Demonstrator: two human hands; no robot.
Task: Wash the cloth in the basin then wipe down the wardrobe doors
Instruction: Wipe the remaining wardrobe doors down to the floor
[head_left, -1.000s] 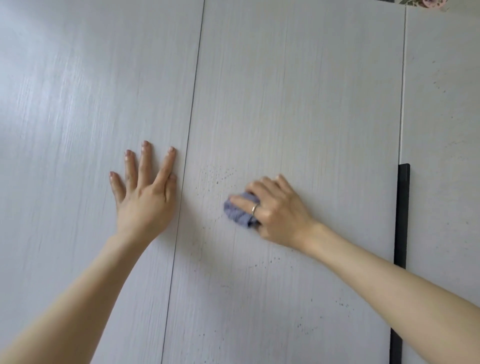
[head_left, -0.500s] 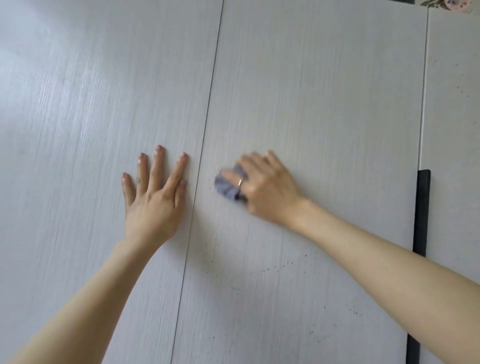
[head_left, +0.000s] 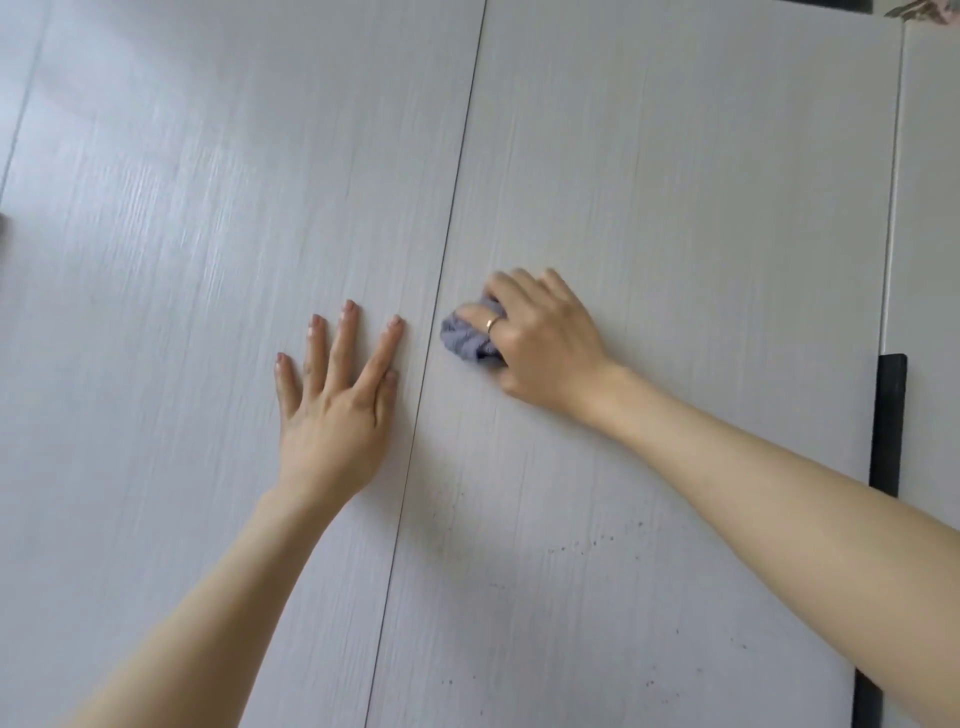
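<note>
Wiping is underway: right hand (head_left: 540, 343) grips the bunched grey-blue cloth (head_left: 467, 340) on the pale woodgrain wardrobe door (head_left: 675, 208); left hand (head_left: 332, 415) lies flat, fingers spread (bracing). Next, I judge, the dark specks (head_left: 587, 545) nearer.

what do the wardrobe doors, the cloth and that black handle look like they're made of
Wardrobe doors: likely laminated board, pale grey, with fine printed-looking vertical grain and a soft sheen.
Cloth: soft woven or knitted fabric, grey-blue, bunched into folds under the right hand.
Black handle: a matte strip on the door edge, plastic or painted metal; the look leaves it open.
</note>
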